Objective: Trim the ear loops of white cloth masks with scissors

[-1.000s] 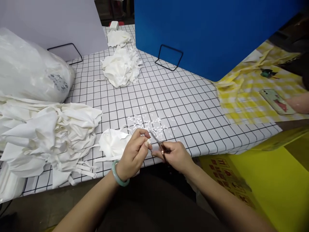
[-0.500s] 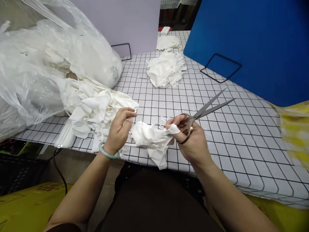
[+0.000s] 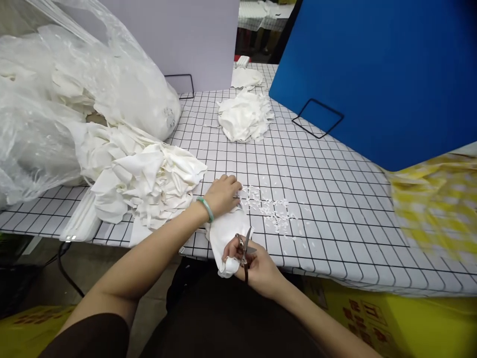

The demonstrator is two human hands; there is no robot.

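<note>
The right hand (image 3: 257,263) is closing around a pair of scissors (image 3: 246,248), fingers through the handles, and is also pinching the near end of a white cloth piece (image 3: 227,238), so tool and work stay together at the front edge of the gridded table (image 3: 335,209). The left hand (image 3: 222,195), wearing a green bangle (image 3: 205,209), is lying curled, knuckles up, on the far end of the same cloth piece, pressing it to the table, apparently to keep it from sliding. Just right of the cloth piece, small white clippings (image 3: 270,209) are lying scattered over the table. Left of the cloth piece, a heap of white pieces (image 3: 145,179) is spilling from a clear plastic bag (image 3: 74,94). Beyond the cloth piece, a smaller white pile (image 3: 244,117) is sitting between a grey board (image 3: 179,35) and a blue board (image 3: 372,74), each propped upright on a black wire stand.
</note>
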